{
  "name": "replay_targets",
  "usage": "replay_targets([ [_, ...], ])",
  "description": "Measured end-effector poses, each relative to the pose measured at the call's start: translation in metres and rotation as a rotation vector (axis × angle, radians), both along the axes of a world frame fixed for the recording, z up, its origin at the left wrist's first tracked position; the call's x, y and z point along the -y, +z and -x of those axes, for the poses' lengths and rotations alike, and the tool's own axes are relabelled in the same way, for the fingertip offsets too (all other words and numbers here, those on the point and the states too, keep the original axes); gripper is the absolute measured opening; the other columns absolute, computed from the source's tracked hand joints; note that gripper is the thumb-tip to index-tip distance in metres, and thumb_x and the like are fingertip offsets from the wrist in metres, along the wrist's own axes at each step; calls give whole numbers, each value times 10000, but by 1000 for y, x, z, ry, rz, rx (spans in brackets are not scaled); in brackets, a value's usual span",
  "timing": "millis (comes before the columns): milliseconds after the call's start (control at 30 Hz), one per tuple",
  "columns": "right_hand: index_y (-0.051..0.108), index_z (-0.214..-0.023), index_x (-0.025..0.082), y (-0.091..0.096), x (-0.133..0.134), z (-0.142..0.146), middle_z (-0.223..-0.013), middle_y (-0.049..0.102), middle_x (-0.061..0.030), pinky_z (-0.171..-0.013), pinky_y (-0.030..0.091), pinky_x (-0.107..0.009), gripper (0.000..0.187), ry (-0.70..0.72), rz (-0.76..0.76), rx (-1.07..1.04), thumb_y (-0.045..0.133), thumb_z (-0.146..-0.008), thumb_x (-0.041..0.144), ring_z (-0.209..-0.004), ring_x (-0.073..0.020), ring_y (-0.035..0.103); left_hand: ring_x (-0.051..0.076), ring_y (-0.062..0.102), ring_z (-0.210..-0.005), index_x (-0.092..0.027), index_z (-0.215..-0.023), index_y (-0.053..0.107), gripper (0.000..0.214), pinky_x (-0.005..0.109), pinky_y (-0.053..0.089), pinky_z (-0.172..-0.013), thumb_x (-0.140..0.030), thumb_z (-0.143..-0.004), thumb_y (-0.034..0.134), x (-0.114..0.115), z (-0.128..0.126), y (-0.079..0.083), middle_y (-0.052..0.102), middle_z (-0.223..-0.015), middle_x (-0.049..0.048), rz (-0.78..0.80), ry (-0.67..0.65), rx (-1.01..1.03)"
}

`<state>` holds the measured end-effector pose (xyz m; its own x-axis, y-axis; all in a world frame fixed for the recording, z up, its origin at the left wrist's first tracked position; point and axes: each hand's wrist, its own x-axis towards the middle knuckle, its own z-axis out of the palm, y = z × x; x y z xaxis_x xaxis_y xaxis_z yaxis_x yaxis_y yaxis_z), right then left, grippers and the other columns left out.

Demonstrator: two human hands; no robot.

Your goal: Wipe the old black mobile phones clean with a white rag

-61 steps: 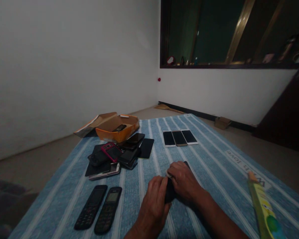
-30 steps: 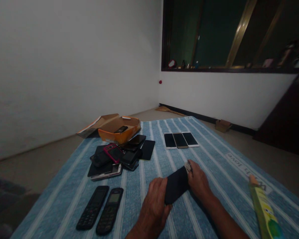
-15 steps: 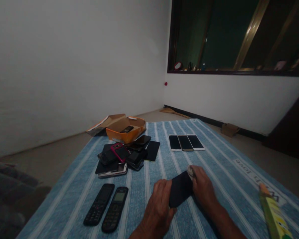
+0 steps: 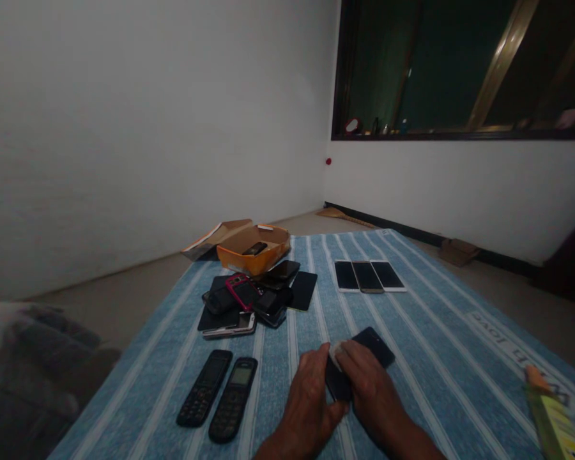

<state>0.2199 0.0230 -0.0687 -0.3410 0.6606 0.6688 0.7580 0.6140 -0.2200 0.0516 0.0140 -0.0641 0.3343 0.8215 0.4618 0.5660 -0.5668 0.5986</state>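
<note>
A dark smartphone (image 4: 375, 345) lies between my two hands, low over the striped cloth. My left hand (image 4: 307, 397) grips its near left end, the thumb along the lower edge. Across the phone's middle rests my right hand (image 4: 370, 384), its fingers closed on a crumpled whitish wipe (image 4: 336, 352) pressed to the surface. Part of the phone is hidden under the right hand. Left of my hands, two keypad phones, one (image 4: 204, 388) and another (image 4: 234, 400), lie side by side.
A pile of assorted phones (image 4: 242, 294) sits in front of an open orange box (image 4: 253, 259). Three smartphones (image 4: 368, 276) lie in a row farther back. A yellow-green packet (image 4: 553, 415) is at the right edge of the blue striped cloth (image 4: 436, 383).
My right hand has moved left with the wipe, from the phone's far right end to its left part. The phone is now tilted differently, its far end showing beyond my right hand.
</note>
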Motion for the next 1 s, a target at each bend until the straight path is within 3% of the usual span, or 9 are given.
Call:
replay_targets([
  [100,609,-1198,175,-2,-1,-5,-1191,666,-143,-917,539,-474,430,-90,-19,3,440,-835,19,-1124,-291,614,329,535,-1177,-246,-1454,226,905,528,483,-971,-84,-660,629,0,1,-3,542,-1290,126,25,6,-13],
  [200,581,-1239,144,-5,5,2,-1205,664,-153,-920,544,-453,487,9,-70,32,415,-805,-1,-1142,-284,607,335,530,-1197,-234,-1451,242,864,528,468,-991,-129,-684,627,-1,2,-11,553,-1292,131,-22,21,-34],
  [333,565,-1272,163,-1,10,9,-1229,659,-127,-946,533,-419,522,101,-14,54,411,-802,-4,-1163,-254,598,342,534,-1198,-215,-1447,252,823,533,467,-992,-195,-727,649,-2,3,-17,560,-1284,148,-48,44,-77],
  [567,649,-1166,171,-10,-13,-33,-1189,662,-145,-940,529,-456,427,-193,51,-13,409,-836,44,-1135,-283,606,374,503,-1199,-208,-1466,194,938,568,462,-975,-182,-673,693,2,1,-10,532,-1296,164,-2,43,-142],
  [633,635,-1201,172,-14,-17,-41,-1219,646,-144,-964,517,-441,450,-217,74,-24,400,-840,46,-1155,-270,595,374,499,-1192,-214,-1471,187,957,572,458,-975,-192,-668,707,4,1,-9,523,-1299,164,15,47,-151],
  [733,640,-1202,175,-16,-14,-37,-1236,642,-140,-972,516,-429,459,-182,73,-35,385,-842,50,-1171,-260,591,361,521,-1147,-209,-1460,224,934,562,477,-948,-209,-667,719,7,-1,-9,547,-1256,156,28,76,-152],
  [867,641,-1219,200,-19,-3,-17,-1255,650,-114,-968,525,-390,476,-25,33,-23,397,-837,54,-1171,-240,603,340,547,-1117,-177,-1451,239,875,538,498,-929,-234,-707,696,11,-4,-11,569,-1228,159,-58,121,-175],
  [1000,651,-1220,215,-23,-4,-12,-1247,660,-103,-961,530,-369,492,28,49,-63,405,-823,60,-1163,-233,612,363,565,-1109,-163,-1431,309,851,523,511,-912,-300,-693,711,11,-7,-20,594,-1211,169,-126,262,-254],
])
